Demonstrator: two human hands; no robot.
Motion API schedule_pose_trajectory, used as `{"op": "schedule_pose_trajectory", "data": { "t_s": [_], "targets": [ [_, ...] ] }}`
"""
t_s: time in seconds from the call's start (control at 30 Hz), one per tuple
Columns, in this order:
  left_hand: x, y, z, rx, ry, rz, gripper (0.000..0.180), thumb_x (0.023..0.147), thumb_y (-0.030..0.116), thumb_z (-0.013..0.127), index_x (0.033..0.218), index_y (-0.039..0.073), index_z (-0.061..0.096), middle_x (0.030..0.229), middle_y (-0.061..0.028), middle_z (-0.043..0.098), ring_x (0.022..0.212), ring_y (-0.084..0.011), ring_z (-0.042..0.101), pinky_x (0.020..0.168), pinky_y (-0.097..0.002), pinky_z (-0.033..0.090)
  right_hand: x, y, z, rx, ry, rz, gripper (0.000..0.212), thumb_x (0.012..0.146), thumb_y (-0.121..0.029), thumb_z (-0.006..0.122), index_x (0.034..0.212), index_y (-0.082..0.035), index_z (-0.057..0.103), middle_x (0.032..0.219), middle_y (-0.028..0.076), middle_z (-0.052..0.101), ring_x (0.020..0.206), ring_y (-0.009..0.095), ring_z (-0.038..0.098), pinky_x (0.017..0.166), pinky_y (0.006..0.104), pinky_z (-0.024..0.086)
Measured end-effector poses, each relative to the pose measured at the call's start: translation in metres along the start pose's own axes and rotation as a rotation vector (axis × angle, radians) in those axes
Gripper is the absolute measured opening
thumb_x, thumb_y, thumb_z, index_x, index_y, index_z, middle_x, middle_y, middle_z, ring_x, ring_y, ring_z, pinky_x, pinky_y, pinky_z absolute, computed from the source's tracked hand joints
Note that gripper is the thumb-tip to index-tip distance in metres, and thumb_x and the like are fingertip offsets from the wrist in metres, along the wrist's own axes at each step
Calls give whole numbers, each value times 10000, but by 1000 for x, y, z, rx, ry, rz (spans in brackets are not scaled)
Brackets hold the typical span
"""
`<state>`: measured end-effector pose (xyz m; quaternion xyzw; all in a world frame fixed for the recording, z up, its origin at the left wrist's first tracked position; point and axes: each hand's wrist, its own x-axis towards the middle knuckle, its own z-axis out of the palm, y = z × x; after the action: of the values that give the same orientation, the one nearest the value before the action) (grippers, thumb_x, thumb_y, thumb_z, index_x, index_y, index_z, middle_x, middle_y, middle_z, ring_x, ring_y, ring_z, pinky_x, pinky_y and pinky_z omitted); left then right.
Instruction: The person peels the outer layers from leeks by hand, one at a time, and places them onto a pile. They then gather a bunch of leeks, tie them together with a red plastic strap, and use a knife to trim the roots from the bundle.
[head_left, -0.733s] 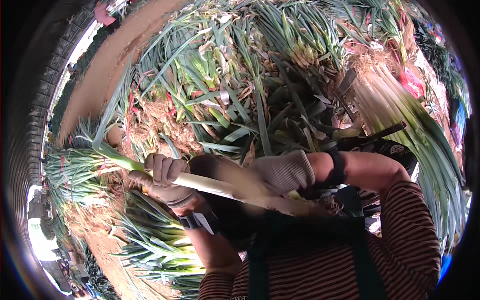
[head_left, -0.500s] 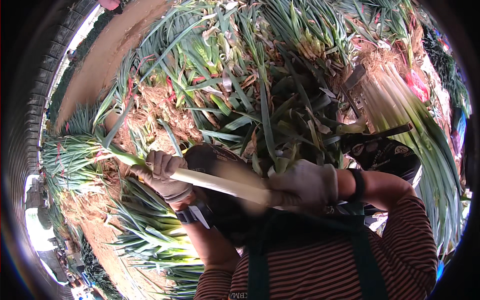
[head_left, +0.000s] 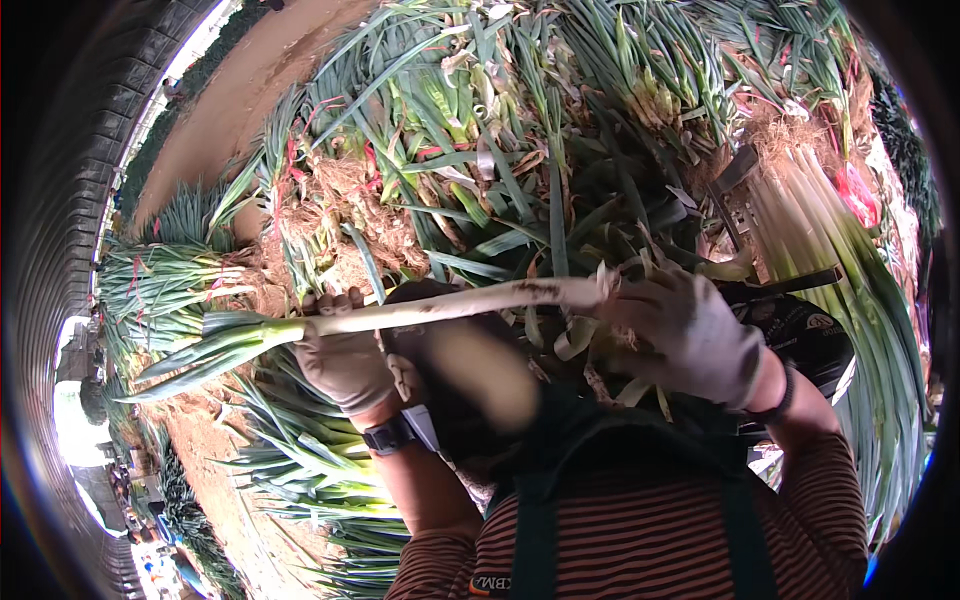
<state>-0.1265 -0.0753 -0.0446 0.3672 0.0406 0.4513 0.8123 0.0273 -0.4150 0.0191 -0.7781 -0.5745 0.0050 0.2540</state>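
Head view: the leek (head_left: 450, 308) lies nearly level across mid-frame, left hand's (head_left: 345, 370) fingers clamped round its green end; right hand (head_left: 695, 335) is nearer its roots, grip unclear.

This looks like a working yard for harvested vegetables, with a bare brown dirt strip (head_left: 230, 110) running past the crop. Bundles of leafy green onions (head_left: 165, 285), some with red ties (head_left: 290, 155), lie in piles around the spot, roots still on, among loose leaves and trimmings (head_left: 500, 250). A dark ribbed surface (head_left: 50, 240) curves along the left edge, beside bright, daylight-like glare.
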Motion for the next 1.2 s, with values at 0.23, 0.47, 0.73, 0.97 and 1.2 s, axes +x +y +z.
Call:
{"op": "schedule_pose_trajectory", "data": {
  "t_s": [0.23,0.47,0.73,0.97,1.2],
  "targets": [
    [-37,24,30,370,-112,-5,390,874,106,663,1217,32,493,1073,-77,535,1036,-258,536,1046,-486,361,93,-15,57,205,51,-68,400,725,-247,789,1051,-92,617,986,81,629,857,304,652,721,404,532],
    [-41,33,31,431,-293,-21,454,825,110,724,1216,72,496,1042,-60,555,1050,-258,550,1044,-512,370,129,-24,85,170,17,-239,266,819,-318,679,950,-91,638,877,71,618,809,279,650,701,377,526],
    [-43,29,49,530,-112,25,376,814,74,751,1116,35,531,990,-73,598,980,-274,619,954,-446,476,122,-53,88,-312,58,-155,182,801,-209,597,837,-36,641,730,94,621,643,236,635,527,363,471],
    [-48,33,27,480,-103,18,460,830,86,708,1245,56,510,1082,-80,580,1102,-284,563,1070,-525,383,118,-14,90,1087,181,371,62,890,-116,657,929,-72,637,850,67,677,673,128,645,580,244,495],
    [-58,36,10,410,-58,25,458,840,84,713,1244,81,497,1105,-80,550,1107,-287,551,1071,-502,365,72,56,81,1506,498,713,149,956,-176,537,861,-64,564,748,24,554,593,90,528,532,238,428]
  ]
}}
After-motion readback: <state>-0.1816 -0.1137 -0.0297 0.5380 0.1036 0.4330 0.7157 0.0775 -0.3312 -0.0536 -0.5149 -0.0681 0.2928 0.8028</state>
